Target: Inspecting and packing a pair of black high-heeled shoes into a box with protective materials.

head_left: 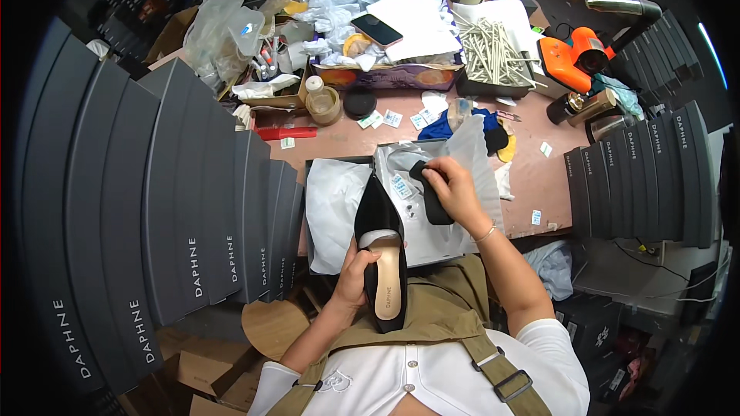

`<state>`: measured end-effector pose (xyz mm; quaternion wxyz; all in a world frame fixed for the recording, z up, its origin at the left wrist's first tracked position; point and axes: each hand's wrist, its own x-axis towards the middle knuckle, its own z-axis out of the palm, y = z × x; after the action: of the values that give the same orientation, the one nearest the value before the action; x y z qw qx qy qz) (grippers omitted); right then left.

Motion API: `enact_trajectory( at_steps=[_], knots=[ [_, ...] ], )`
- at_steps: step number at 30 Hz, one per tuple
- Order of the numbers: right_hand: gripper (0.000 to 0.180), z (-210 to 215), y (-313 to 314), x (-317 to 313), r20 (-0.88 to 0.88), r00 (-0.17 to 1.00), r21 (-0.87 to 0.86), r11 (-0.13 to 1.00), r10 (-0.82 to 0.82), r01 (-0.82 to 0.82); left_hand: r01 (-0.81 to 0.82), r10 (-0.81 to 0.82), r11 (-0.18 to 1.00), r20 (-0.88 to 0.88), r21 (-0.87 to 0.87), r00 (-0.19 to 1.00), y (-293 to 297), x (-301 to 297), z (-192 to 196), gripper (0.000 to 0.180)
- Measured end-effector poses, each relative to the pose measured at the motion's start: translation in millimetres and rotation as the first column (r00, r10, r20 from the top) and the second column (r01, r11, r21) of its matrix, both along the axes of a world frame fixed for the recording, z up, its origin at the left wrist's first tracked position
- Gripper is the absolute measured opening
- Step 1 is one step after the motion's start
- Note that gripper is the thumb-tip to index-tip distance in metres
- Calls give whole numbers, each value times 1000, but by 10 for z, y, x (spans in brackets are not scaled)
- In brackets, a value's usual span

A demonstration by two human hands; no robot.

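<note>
One black pointed flat shoe with a beige insole (383, 250) lies toe-away from you over the open grey shoebox lined with white tissue (339, 208), its long axis running straight out from your lap. Your left hand (356, 273) clasps its heel side, while your right hand (455, 189), just right of the toe, is closed around a black foam shoe insert (432, 199).

My left hand (356, 271) covers the heel side of the black pointed shoe (383, 250). My right hand (455, 189) hides the top of the black piece (433, 202) it grips. White tissue paper (339, 212) conceals the open shoebox's (310, 208) floor. The small paper tags (383, 119) on the surface (532, 177) are too tiny to make out.
</note>
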<state>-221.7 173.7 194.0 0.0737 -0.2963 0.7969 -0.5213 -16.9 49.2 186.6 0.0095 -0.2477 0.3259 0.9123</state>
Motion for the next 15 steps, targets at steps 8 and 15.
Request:
enact_trajectory(
  at_steps=[8,15],
  knots=[
    [9,-56,-264,150,-418,826,213,924,379,-317,68,-77,996,146,61,986,93,-116,-203,44],
    [26,-1045,-121,-1577,-383,841,-19,914,-381,405,-98,104,994,169,-40,980,-338,-337,-437,40]
  ],
)
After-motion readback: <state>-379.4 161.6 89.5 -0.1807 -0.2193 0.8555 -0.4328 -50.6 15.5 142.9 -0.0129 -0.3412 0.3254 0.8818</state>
